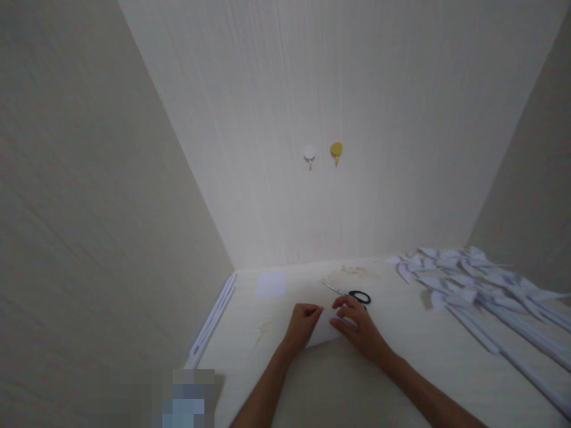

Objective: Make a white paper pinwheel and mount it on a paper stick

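A white sheet of paper (322, 334) lies on the pale table (401, 356) between my hands. My left hand (301, 324) pinches its left side with fingers curled closed. My right hand (357, 328) presses on its right side, fingers bent over the paper's edge. Just behind my right hand lie scissors (354, 295) with black handles, blades pointing left.
A heap of folded white paper planes (468, 282) covers the table's right side. A small white paper square (270, 284) lies at the back left. White sheets (214, 318) lean along the left wall. Two hooks, white (309, 154) and yellow (336, 150), hang on the back wall.
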Motion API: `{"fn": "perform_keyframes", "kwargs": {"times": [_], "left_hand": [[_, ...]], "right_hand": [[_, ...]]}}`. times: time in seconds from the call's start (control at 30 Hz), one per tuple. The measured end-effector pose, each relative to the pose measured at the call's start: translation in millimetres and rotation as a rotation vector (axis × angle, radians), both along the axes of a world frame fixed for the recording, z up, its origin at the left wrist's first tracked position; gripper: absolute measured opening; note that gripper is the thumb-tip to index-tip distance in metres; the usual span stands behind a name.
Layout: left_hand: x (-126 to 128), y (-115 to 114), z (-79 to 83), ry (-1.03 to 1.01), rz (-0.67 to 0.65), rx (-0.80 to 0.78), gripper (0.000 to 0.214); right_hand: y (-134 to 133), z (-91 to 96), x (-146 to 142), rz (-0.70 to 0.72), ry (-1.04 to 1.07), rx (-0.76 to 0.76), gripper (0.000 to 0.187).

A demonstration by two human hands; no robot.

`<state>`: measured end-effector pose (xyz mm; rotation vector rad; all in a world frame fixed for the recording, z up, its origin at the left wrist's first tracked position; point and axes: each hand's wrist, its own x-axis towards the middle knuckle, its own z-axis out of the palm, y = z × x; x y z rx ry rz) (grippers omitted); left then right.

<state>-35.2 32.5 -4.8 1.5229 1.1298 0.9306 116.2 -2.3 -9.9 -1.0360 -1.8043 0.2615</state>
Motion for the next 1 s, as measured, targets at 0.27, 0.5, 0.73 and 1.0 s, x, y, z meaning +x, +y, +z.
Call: {"fn": "perform_keyframes", "kwargs": {"times": [0.27, 0.5, 0.73, 1.0], "left_hand": [[2, -4, 4.0, -0.036, -0.081, -0.046, 0.03], [1, -4, 4.0, -0.121, -0.136, -0.045, 0.031], [-1, 2, -8.3, -0.127, -0.069, 0.006, 0.023], [3, -2, -5.2, -0.043, -0.112, -0.011, 0.024]], "right_hand": [[2, -2.2, -1, -0.021, -0.061, -0.111, 0.017], [7, -6.8, 0, -0.024, -0.051, -0.126, 0.02], [5, -3.7, 0, -0.03, -0.039, -0.13, 0.02], [5, -3.5, 1, -0.017, -0.024, -0.142, 0.021]]}}
